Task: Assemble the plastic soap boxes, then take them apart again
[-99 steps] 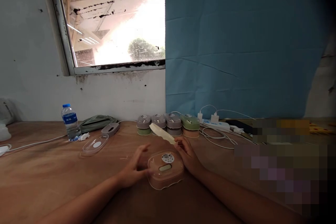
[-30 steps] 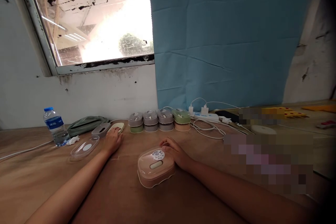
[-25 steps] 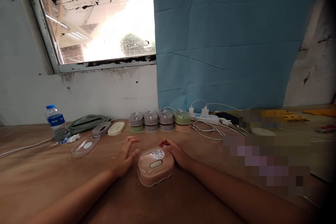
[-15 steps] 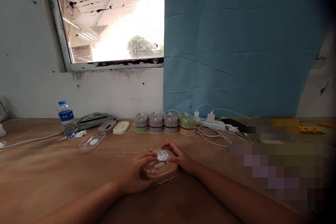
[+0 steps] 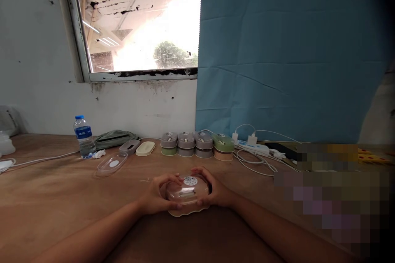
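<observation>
Pink rounded plastic box (image 5: 189, 208): smooth; its clear domed cover (image 5: 188, 199), glossy plastic. Relative to box, 10 o'clock: cream oval plastic lid (image 5: 145, 148), matt; grey-green cloth pouch (image 5: 115, 140), matt, creased. 1 o'clock: blue hanging cloth-like sheet (image 5: 274, 57), matt, creased. Underneath: brown wood-look tabletop (image 5: 77, 197), smooth, faint sheen.

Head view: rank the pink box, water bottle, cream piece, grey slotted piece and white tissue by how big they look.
1. Pink box, partly covered by left hand and right hand; nearest the camera, which flatters it.
2. Water bottle.
3. Cream piece and grey slotted piece: too alike to rank.
4. White tissue.
</observation>
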A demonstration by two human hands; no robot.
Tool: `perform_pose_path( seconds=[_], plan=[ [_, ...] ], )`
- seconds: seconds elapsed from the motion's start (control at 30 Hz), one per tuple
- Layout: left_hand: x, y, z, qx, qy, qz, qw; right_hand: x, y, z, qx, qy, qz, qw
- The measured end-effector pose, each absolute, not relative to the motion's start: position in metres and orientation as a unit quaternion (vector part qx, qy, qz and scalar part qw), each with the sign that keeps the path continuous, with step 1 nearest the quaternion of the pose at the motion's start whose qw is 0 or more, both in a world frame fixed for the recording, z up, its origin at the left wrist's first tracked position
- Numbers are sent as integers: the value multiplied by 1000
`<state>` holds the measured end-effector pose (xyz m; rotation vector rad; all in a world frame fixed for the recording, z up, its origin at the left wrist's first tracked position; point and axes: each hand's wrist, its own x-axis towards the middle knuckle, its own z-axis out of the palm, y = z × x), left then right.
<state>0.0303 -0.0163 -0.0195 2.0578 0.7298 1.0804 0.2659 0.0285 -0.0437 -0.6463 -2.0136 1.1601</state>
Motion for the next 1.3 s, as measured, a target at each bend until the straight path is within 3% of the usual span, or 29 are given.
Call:
perform_pose_path(
  seconds=[0.8,0.97,1.17,1.3],
  plan=[
    [15,21,-35,579,350,521,521,264,21,-36,-228,-796,458,324],
    [-2,39,-44,595,380,526,474,266,23,-38,-235,-808,447,304],
    [-17,56,-53,629,509,522,270,268,24,-40,-249,-816,433,290],
    [-27,61,-57,628,547,514,206,268,25,-40,-252,-820,429,281]
  ],
)
